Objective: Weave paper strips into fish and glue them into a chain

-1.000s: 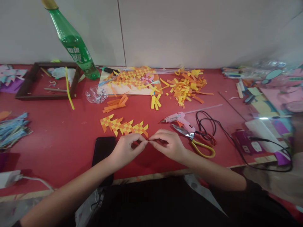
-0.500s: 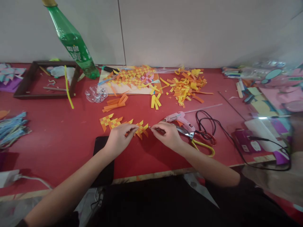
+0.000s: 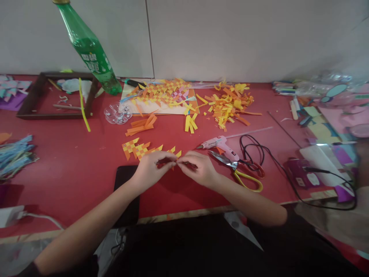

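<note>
My left hand (image 3: pixel 151 171) and my right hand (image 3: pixel 201 169) meet at their fingertips over the front middle of the table. Thumb and forefinger are pinched together on each. Whatever sits between the fingertips is too small to make out. Just behind them lies a row of woven yellow and orange paper fish (image 3: pixel 141 148), the rightmost partly covered by my left hand. To the right of my right hand are a pink glue gun (image 3: pixel 223 146) and scissors (image 3: pixel 248 181) with red and yellow handles.
Behind are a pile of woven paper pieces (image 3: pixel 164 92), loose paper strips (image 3: pixel 230 102) and a clear bead case (image 3: pixel 117 113). A green bottle (image 3: pixel 92 54) stands beside a dark wooden frame (image 3: pixel 49 116). A black phone (image 3: pixel 127 204) lies at the front edge; a black cord (image 3: pixel 276 163) runs right.
My hands have come together, the left moving right and the right moving left, until their fingertips meet. The woven paper fish stay where they were.
</note>
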A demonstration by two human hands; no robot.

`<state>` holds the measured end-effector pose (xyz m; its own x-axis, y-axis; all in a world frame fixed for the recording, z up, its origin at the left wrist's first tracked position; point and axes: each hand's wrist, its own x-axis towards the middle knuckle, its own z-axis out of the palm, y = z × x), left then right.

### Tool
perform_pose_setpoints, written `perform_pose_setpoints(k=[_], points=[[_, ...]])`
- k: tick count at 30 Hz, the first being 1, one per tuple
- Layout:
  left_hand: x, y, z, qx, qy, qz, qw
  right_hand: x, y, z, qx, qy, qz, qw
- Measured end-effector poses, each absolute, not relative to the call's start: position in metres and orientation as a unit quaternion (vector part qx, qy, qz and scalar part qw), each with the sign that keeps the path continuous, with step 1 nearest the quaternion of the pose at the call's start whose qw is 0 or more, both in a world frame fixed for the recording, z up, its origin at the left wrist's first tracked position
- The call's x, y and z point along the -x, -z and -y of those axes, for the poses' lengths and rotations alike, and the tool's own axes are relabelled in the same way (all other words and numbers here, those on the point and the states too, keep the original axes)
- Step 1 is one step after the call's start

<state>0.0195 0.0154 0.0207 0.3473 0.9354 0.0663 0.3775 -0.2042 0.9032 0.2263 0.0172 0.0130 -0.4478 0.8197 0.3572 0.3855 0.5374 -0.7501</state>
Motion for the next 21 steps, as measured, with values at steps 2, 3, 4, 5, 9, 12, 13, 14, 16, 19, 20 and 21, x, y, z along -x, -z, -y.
perform_pose_setpoints(k=[2, 3, 4, 5, 9, 12, 13, 14, 16, 19, 20, 21], points=[[-0.021, -0.023, -0.014, -0.697, -0.333, -0.462, 0.437, -0.227, -0.016, -0.016, 0.377, -0.301, 0.795, 0.369], [-0.022, -0.024, -0.014, -0.693, -0.337, -0.461, 0.441, -0.227, -0.018, -0.016, 0.377, -0.302, 0.793, 0.371], [-0.023, -0.025, -0.013, -0.688, -0.343, -0.46, 0.444, -0.227, -0.019, -0.016, 0.377, -0.303, 0.792, 0.372], [-0.023, -0.025, -0.011, -0.684, -0.347, -0.46, 0.448, -0.227, -0.021, -0.016, 0.378, -0.305, 0.791, 0.372], [-0.026, -0.027, -0.006, -0.674, -0.351, -0.46, 0.459, -0.225, -0.027, -0.013, 0.386, -0.304, 0.786, 0.376], [-0.028, -0.029, -0.004, -0.661, -0.35, -0.463, 0.474, -0.223, -0.03, -0.01, 0.392, -0.301, 0.782, 0.381], [-0.029, -0.029, -0.004, -0.655, -0.351, -0.465, 0.481, -0.223, -0.031, -0.01, 0.394, -0.298, 0.781, 0.383], [-0.03, -0.03, -0.004, -0.648, -0.354, -0.466, 0.488, -0.223, -0.031, -0.009, 0.395, -0.294, 0.78, 0.386], [-0.032, -0.03, -0.005, -0.63, -0.362, -0.468, 0.503, -0.223, -0.031, -0.009, 0.402, -0.286, 0.776, 0.393], [-0.033, -0.031, -0.008, -0.591, -0.372, -0.471, 0.539, -0.224, -0.03, -0.008, 0.417, -0.275, 0.768, 0.4], [-0.033, -0.031, -0.01, -0.576, -0.373, -0.472, 0.554, -0.225, -0.029, -0.007, 0.423, -0.27, 0.766, 0.402], [-0.034, -0.031, -0.011, -0.559, -0.373, -0.474, 0.569, -0.225, -0.029, -0.007, 0.427, -0.264, 0.764, 0.404]])
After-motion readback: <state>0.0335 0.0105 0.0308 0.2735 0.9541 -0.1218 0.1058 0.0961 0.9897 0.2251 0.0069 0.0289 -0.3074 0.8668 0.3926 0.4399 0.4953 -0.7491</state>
